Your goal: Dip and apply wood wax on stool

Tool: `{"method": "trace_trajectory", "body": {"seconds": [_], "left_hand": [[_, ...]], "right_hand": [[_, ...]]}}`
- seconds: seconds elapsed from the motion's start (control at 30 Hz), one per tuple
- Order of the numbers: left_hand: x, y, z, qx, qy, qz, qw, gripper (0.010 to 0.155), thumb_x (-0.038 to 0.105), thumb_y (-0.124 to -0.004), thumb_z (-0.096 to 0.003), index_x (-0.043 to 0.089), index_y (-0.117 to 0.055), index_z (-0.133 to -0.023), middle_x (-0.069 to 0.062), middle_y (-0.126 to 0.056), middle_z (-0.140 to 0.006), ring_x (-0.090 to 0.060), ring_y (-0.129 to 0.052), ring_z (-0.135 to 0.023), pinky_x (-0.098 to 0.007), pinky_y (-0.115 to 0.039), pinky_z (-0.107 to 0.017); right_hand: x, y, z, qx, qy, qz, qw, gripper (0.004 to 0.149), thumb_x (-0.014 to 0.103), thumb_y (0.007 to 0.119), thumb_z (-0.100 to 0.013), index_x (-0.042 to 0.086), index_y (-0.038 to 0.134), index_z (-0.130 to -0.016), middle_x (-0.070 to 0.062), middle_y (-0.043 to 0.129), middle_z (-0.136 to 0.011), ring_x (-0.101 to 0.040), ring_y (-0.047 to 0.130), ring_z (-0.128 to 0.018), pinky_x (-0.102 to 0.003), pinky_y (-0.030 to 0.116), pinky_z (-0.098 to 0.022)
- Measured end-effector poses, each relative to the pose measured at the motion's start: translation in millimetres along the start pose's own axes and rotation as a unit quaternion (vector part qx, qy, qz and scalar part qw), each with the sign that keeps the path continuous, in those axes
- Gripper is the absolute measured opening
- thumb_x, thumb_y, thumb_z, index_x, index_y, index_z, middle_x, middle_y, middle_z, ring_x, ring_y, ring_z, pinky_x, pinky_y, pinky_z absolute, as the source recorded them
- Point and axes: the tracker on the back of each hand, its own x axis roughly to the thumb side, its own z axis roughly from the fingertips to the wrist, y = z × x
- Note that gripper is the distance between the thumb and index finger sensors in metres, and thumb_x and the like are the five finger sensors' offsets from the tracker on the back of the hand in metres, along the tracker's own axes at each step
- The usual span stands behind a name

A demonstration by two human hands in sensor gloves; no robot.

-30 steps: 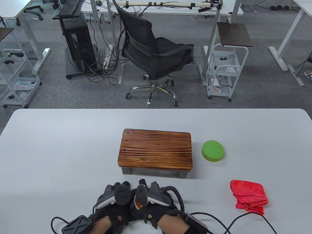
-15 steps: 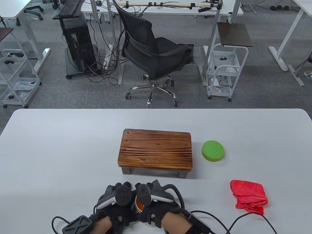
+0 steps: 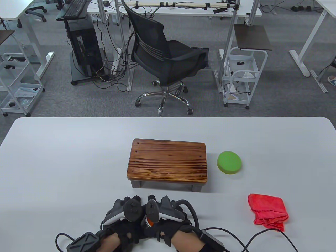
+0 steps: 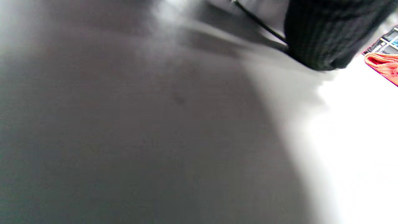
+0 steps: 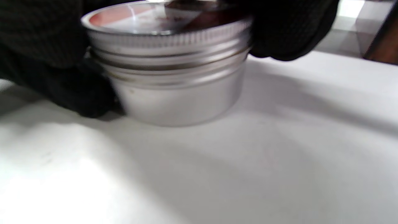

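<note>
A small silver wax tin (image 5: 174, 77) with a screw lid stands on the white table near its front edge. In the table view only an orange-and-white sliver of the wax tin (image 3: 149, 222) shows between my hands. My left hand (image 3: 130, 208) and right hand (image 3: 157, 208) are pressed together around it, fingers curled. In the right wrist view black gloved fingers (image 5: 289, 34) grip the lid rim, and other fingers (image 5: 53, 62) hold the tin's left side. The wooden stool (image 3: 168, 161) stands just beyond the hands, untouched.
A round green sponge (image 3: 229, 162) lies right of the stool. A crumpled red cloth (image 3: 267, 211) sits at the front right and shows as the red cloth (image 4: 384, 63) in the blurred left wrist view. Glove cables trail along the table's front edge.
The right hand twisted slightly left and back over the tin. The left hand, stool, sponge and cloth stayed put.
</note>
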Motion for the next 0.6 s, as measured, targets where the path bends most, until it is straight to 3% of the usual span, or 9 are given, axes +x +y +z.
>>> {"method": "trace_trajectory", "body": {"seconds": [0.27, 0.33, 0.47, 0.6], "left_hand": [[0.1, -0.2, -0.2, -0.001, -0.002, 0.001, 1.000, 0.089, 0.064, -0.081, -0.0520, 0.035, -0.021, -0.111, -0.025, 0.013, -0.113, -0.058, 0.014, -0.093, -0.081, -0.004, -0.057], [0.2, -0.3, -0.2, 0.000, -0.002, -0.001, 1.000, 0.088, 0.065, -0.080, -0.0525, 0.035, -0.021, -0.111, -0.025, 0.013, -0.113, -0.058, 0.014, -0.093, -0.081, -0.005, -0.057], [0.3, -0.4, 0.0, 0.000, -0.001, -0.001, 1.000, 0.088, 0.065, -0.080, -0.0527, 0.035, -0.021, -0.111, -0.025, 0.013, -0.113, -0.059, 0.014, -0.093, -0.081, -0.005, -0.057], [0.5, -0.5, 0.1, 0.000, -0.001, -0.002, 1.000, 0.088, 0.065, -0.079, -0.0528, 0.036, -0.021, -0.111, -0.025, 0.014, -0.113, -0.058, 0.014, -0.093, -0.081, -0.005, -0.057]], "right_hand": [[-4.6, 0.7, -1.5, 0.034, -0.059, -0.028, 0.997, 0.092, 0.061, 0.089, -0.049, 0.024, 0.034, -0.112, -0.006, 0.041, -0.110, -0.046, 0.052, -0.101, -0.056, 0.067, -0.071], [-6.8, 1.0, -0.5, 0.035, -0.058, -0.046, 0.997, 0.094, 0.064, 0.089, -0.049, 0.023, 0.032, -0.113, -0.009, 0.038, -0.111, -0.048, 0.049, -0.102, -0.059, 0.065, -0.071], [-5.2, 0.5, 2.3, 0.025, 0.008, -0.016, 1.000, 0.101, 0.077, 0.080, -0.048, 0.021, 0.028, -0.113, -0.014, 0.041, -0.109, -0.051, 0.062, -0.092, -0.055, 0.077, -0.062], [-1.9, 0.6, 0.2, 0.024, 0.015, -0.013, 1.000, 0.098, 0.074, 0.080, -0.049, 0.019, 0.029, -0.112, -0.014, 0.048, -0.103, -0.047, 0.071, -0.084, -0.048, 0.083, -0.056]]}}
